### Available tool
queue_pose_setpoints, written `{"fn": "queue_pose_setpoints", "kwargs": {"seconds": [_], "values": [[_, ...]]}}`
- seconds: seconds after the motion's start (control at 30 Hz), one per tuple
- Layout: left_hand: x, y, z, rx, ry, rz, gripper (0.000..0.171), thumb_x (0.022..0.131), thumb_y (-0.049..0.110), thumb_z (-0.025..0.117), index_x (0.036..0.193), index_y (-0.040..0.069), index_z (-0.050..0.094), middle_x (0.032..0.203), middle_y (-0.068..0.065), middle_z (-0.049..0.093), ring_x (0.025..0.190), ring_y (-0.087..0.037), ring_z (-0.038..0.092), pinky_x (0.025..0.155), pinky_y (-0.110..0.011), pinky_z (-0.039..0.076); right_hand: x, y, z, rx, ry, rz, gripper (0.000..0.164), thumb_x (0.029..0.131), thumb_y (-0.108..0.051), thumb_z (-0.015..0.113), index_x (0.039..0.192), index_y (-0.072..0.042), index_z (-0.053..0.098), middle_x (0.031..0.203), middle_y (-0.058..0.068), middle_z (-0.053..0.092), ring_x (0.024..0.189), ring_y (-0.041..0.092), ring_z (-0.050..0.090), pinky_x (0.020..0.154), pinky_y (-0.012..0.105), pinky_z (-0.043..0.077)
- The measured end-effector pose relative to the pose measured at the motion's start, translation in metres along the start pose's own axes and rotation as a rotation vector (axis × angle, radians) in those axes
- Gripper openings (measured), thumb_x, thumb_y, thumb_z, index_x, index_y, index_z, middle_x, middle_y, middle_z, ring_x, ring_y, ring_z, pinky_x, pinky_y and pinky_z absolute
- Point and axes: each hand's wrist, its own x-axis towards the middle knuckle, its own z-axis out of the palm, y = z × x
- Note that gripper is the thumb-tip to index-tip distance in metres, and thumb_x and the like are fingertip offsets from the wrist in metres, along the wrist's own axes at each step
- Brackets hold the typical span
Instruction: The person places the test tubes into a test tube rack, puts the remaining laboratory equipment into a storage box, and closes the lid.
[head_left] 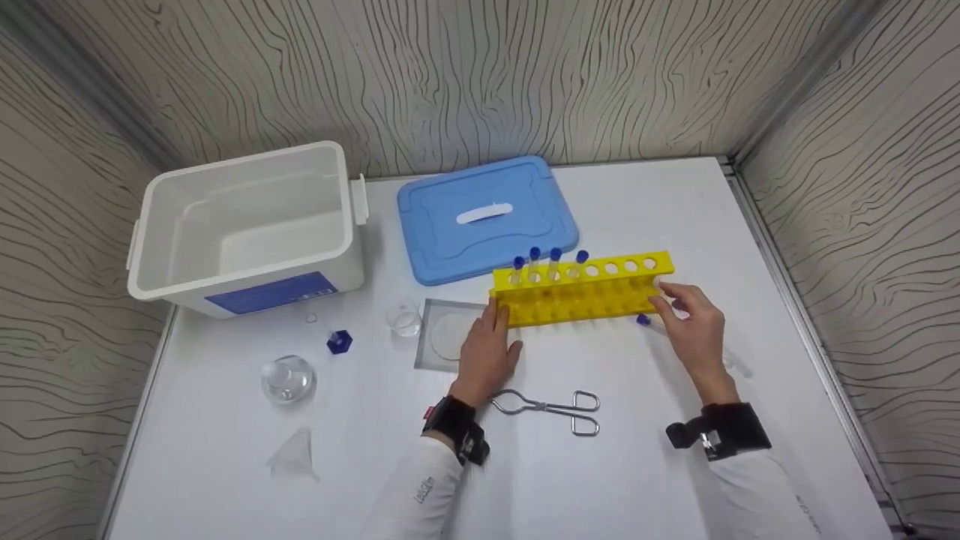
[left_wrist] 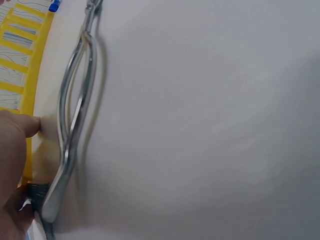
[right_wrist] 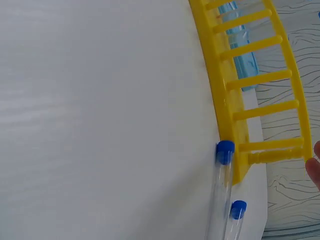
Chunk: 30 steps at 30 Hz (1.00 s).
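Observation:
A yellow test tube rack [head_left: 585,292] stands between both hands, with several blue-capped test tubes [head_left: 555,262] upright in its left holes. My left hand [head_left: 486,349] rests its fairly straight fingers against the rack's left end, thumb spread toward the front. At the opposite end, the thumb and forefinger of my right hand [head_left: 694,326] pinch the upper corner; only fingertips [right_wrist: 313,170] show in the right wrist view. Loose capped tubes [right_wrist: 220,195] lie beneath that hand. Metal crucible tongs [head_left: 547,407] lie in front of the left hand, and a wire gauze [head_left: 431,360] is partly under it.
A white bin [head_left: 255,292] stands at the back left. Its blue lid [head_left: 487,240] lies just behind the rack. On the left are a small beaker [head_left: 405,321], a glass spirit lamp [head_left: 289,381], a blue-based cylinder [head_left: 340,342] and a clear funnel [head_left: 294,454].

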Motion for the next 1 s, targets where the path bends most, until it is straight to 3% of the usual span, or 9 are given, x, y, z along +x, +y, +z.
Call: {"fn": "queue_pose_setpoints", "kwargs": {"seconds": [0.1,0.13,0.27,0.33,0.4,0.53,0.7,1.0], "values": [[0.0,0.0,-0.001,-0.003,0.006,0.005,0.072,0.098,0.039,0.059,0.157,0.01,0.027,0.167,-0.011,0.018,0.141,-0.028,0.044,0.118,-0.039,0.039,-0.006,0.007,-0.002,-0.078,-0.052,-0.013,0.027,0.084,-0.013,0.079,0.106,0.001,0.072,0.103,0.016,0.074,0.095,0.028,0.069,0.084,-0.005,0.038],[0.0,0.0,-0.001,-0.004,0.012,0.011,0.073,0.098,0.039,0.059,0.157,0.01,0.028,0.167,-0.012,0.018,0.14,-0.028,0.045,0.117,-0.039,0.04,-0.008,0.009,-0.003,-0.107,-0.069,-0.019,0.028,0.083,-0.013,0.08,0.106,0.001,0.072,0.102,0.016,0.074,0.095,0.03,0.07,0.085,-0.003,0.041],[0.0,-0.001,0.0,0.011,0.048,0.04,0.072,0.098,0.038,0.061,0.156,0.008,0.03,0.166,-0.013,0.022,0.137,-0.029,0.048,0.115,-0.039,0.042,-0.015,0.017,-0.004,-0.233,-0.13,-0.054,0.029,0.081,-0.017,0.082,0.103,0.0,0.073,0.098,0.017,0.074,0.092,0.034,0.07,0.083,0.026,0.057],[-0.001,-0.002,0.001,0.034,0.074,0.061,0.071,0.098,0.038,0.06,0.155,0.007,0.032,0.165,-0.015,0.025,0.136,-0.029,0.049,0.114,-0.039,0.044,-0.018,0.021,-0.004,-0.292,-0.162,-0.058,0.031,0.081,-0.021,0.082,0.103,0.0,0.074,0.097,0.019,0.074,0.09,0.036,0.07,0.079,0.044,0.057],[-0.002,-0.003,0.002,0.053,0.098,0.078,0.07,0.098,0.038,0.06,0.153,0.006,0.034,0.164,-0.016,0.027,0.135,-0.03,0.05,0.113,-0.039,0.045,-0.02,0.025,-0.005,-0.347,-0.209,-0.036,0.035,0.082,-0.025,0.081,0.105,0.0,0.074,0.098,0.02,0.074,0.091,0.039,0.069,0.078,0.05,0.057],[-0.002,-0.004,0.003,0.064,0.113,0.091,0.068,0.098,0.038,0.059,0.153,0.005,0.035,0.163,-0.018,0.028,0.135,-0.031,0.05,0.112,-0.039,0.046,-0.023,0.03,-0.007,-0.432,-0.349,0.059,0.044,0.087,-0.033,0.076,0.116,-0.001,0.071,0.109,0.024,0.072,0.102,0.044,0.065,0.085,0.056,0.054],[-0.002,-0.004,0.003,0.048,0.098,0.081,0.068,0.098,0.038,0.059,0.153,0.005,0.035,0.163,-0.017,0.027,0.137,-0.03,0.049,0.113,-0.04,0.044,-0.022,0.036,-0.01,-0.463,-0.533,0.168,0.051,0.09,-0.033,0.071,0.126,0.002,0.064,0.116,0.027,0.067,0.108,0.045,0.061,0.092,0.059,0.051],[-0.002,-0.004,0.002,0.042,0.119,0.09,0.067,0.098,0.037,0.06,0.152,0.005,0.036,0.163,-0.018,0.028,0.134,-0.032,0.051,0.111,-0.04,0.046,-0.013,0.036,-0.011,-0.533,-0.685,0.228,0.052,0.093,-0.029,0.068,0.132,0.004,0.058,0.124,0.032,0.057,0.112,0.047,0.055,0.097,0.061,0.048]]}}
